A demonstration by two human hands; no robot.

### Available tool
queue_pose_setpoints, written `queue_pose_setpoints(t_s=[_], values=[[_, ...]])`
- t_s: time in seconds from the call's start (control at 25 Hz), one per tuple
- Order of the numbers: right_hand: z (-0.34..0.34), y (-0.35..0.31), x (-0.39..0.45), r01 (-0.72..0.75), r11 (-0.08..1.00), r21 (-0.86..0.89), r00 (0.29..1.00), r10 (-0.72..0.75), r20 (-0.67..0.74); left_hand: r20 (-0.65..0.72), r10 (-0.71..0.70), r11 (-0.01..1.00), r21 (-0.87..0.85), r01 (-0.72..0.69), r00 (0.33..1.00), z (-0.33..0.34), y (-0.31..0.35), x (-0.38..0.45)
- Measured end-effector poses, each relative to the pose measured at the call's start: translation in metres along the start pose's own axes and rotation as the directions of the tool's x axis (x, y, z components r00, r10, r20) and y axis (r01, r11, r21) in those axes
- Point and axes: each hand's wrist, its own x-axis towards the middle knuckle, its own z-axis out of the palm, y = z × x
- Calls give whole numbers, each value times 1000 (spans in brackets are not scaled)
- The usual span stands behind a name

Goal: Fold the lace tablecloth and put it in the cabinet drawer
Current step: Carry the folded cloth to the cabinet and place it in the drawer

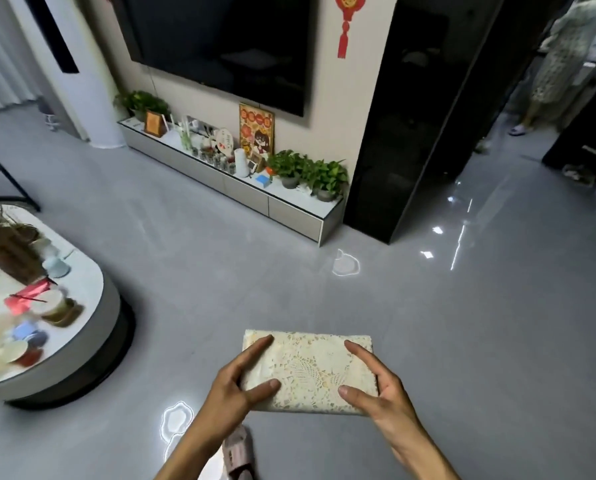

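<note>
The cream lace tablecloth (308,368) is folded into a thick flat rectangle and is carried in the air above the grey floor. My left hand (236,382) grips its left end, thumb and a finger on top, the other fingers hidden beneath. My right hand (376,382) grips its right end the same way. The low white cabinet (289,211) runs along the far wall under the television, with its drawer fronts shut.
A round white coffee table (82,306) loaded with cups and dishes stands at the left. A tall black cabinet (410,133) is right of the low one. Potted plants (310,173) crowd the cabinet top. A person (559,64) stands far right. My slipper (239,452) shows below.
</note>
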Motion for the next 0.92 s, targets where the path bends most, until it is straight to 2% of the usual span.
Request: queue_pose_setpoints(t_s=[0.16, 0.28, 0.44, 0.72, 0.8, 0.92], values=[[46, -51, 153, 31, 1000, 7, 997, -30, -67, -40, 13, 1000, -12, -13, 999, -75, 29, 150], [63, -83, 239, -11, 998, 54, 994, 17, -103, -4, 3, 1000, 25, -3, 1000, -114, 63, 240], [80, -111, 372, 39, 992, 117, 987, -20, -159, 41, -22, 998, 57, 20, 999, -167, 90, 376], [79, -152, 626, 56, 984, 167, 980, -22, -198, 2, -65, 995, 82, 65, 998, -217, 126, 617], [79, -172, 684, 32, 979, 202, 978, 11, -209, 24, -113, 993, 44, 111, 993, -235, 142, 683], [74, -187, 767, 35, 983, 181, 961, 17, -277, 88, -151, 986, 79, 144, 985, -251, 137, 779]])
